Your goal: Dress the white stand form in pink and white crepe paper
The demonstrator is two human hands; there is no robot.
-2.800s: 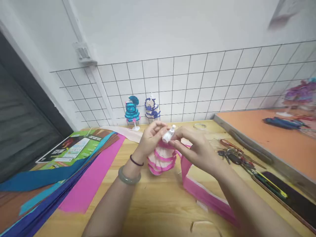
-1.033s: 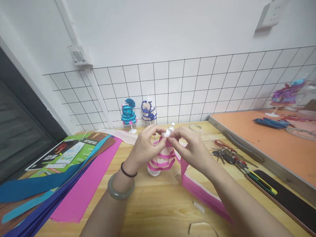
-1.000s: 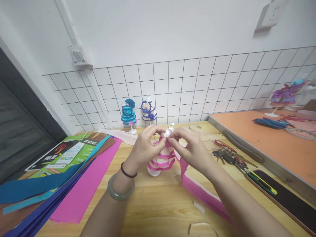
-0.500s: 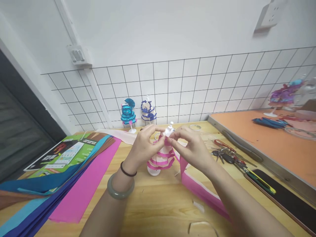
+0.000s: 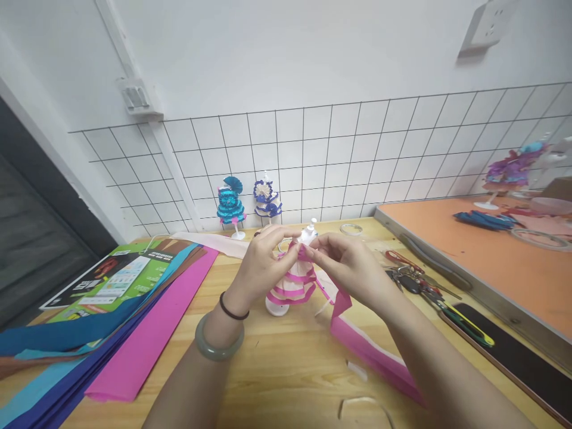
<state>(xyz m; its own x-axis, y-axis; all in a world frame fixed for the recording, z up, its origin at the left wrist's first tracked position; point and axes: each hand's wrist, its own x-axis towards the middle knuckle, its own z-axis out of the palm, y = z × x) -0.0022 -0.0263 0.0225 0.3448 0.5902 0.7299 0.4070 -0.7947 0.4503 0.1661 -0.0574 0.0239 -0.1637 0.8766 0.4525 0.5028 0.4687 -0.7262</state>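
Note:
A small white dress-form mannequin (image 5: 310,230) stands tilted on its round base, wearing a tiered pink and cream paper skirt (image 5: 292,287). My left hand (image 5: 268,262) pinches a pink crepe paper strip at the mannequin's waist between thumb and fingers. From the other side my right hand (image 5: 342,259) pinches the same strip, its fingertips close to the left ones. The long pink and cream crepe paper strip (image 5: 375,351) trails from under my right hand over the table toward my right forearm. My fingers hide part of the mannequin's torso.
Colored paper sheets (image 5: 152,333) and a green booklet (image 5: 120,274) lie at left. Two dressed mini mannequins, one teal (image 5: 231,205) and one blue-and-cream (image 5: 268,199), stand by the wall. Keys (image 5: 411,281), a green-yellow cutter (image 5: 469,326) and a black phone (image 5: 513,351) lie right, beside an orange board (image 5: 447,232).
Both hands keep their pinch at the waist, with the right fingers slightly shifted. The trailing strip near the right hand has folded and moved a little to the right.

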